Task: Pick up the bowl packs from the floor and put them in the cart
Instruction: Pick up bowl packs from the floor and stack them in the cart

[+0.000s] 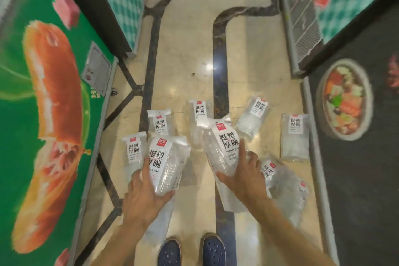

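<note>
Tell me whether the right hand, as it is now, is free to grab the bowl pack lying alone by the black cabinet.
Probably not: the right hand already grips a bowl pack, so it is occupied, though nothing lies over the lone pack.

The bowl packs are showing clear, glossy plastic film with white paper-like labels. The floor is gleaming as polished stone. The blue shoes are looking like matt perforated rubber.
</note>
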The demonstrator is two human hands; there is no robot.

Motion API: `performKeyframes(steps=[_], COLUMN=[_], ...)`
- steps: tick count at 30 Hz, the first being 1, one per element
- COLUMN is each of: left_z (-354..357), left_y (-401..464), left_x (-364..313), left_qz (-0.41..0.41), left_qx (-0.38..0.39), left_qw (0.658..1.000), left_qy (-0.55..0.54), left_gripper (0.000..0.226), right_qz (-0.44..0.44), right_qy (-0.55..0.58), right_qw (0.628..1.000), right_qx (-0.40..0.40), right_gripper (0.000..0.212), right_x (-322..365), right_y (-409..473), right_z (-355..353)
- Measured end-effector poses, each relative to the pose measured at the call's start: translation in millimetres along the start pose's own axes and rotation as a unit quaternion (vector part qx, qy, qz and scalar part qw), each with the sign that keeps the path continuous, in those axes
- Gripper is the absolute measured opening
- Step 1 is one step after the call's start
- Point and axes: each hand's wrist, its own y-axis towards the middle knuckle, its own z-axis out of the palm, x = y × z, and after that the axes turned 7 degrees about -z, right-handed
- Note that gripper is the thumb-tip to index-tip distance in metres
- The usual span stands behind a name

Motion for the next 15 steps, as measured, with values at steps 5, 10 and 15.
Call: performKeyframes(steps=[5, 10, 15], left_z=[-101.0, -187.8, -239.3], left_y=[-59.8, -145.1, -227.7], left_x=[-123.5, -237.9, -315.2], left_qz=[0.089, 0.187, 0.315], left_qx=[-0.026, -0.034, -0.008], left_qw=[0.995, 0.979, 0.946], left_qy=[0.026, 0.071, 0.072], left_gripper=[0.141, 0.140, 0.140], right_qz=[-0.001, 0.051, 0.127], right_qy=[0.028, 0.090, 0.104], right_qw=[0.995, 0.987, 0.963], right_qx=[-0.101, -0.125, -0.214], right_gripper=[0.128, 0.130, 0.128], right_x=[8.4, 13.0, 1.8], right_y=[-45.2, -126.5, -232.5], right_z=[-167.6, -315.7, -407.8])
